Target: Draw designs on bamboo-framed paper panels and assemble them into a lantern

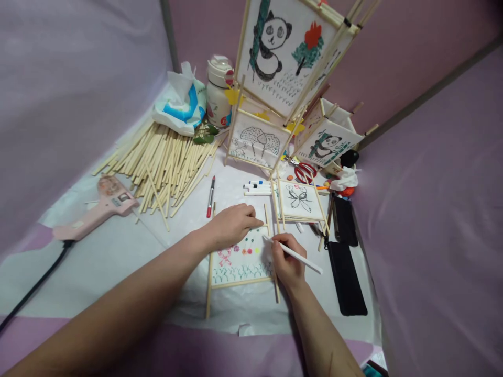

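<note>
the panel [241, 269], a white sheet in a stick frame, lies flat on the table [157, 293], partly under the left hand [234, 225] and just left of the right hand [290, 257]. the left hand is partly open, fingers bent, resting on the panel's upper part; no object shows in its grasp. the right hand is closed around a white pen [301, 257], its tip over the panel near the top right, though whether it touches the sheet i cannot tell.

the left hand and wrist hide the panel's upper left; the right hand covers part of its right edge, and its own lower fingers are mostly hidden. the big lantern [281, 57] is cut off at the top, the glue gun's cord [37, 287] at the left. frame sticks partly hide the scissors [305, 173].
</note>
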Demonstrator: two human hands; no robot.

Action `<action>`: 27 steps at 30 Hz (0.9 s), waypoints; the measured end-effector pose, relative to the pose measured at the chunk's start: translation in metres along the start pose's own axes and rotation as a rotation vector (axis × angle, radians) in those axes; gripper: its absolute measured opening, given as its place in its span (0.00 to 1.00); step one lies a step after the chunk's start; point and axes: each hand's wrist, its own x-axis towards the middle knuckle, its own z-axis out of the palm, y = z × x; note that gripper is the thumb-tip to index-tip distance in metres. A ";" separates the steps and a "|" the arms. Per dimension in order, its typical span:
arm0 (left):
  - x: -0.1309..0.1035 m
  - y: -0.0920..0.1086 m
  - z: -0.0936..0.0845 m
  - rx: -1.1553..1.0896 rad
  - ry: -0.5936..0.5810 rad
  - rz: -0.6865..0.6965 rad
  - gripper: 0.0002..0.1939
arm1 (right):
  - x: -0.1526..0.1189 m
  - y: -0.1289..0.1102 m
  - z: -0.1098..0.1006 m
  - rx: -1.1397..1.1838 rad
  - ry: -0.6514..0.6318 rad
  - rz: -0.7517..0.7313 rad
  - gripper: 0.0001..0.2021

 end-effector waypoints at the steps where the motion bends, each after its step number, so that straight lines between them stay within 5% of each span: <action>1: 0.000 0.000 0.001 0.012 -0.005 0.000 0.21 | 0.000 0.001 0.000 0.002 -0.005 0.008 0.05; 27: -0.002 -0.003 -0.004 -0.015 -0.095 -0.016 0.21 | 0.001 -0.001 -0.004 -0.002 -0.008 0.020 0.08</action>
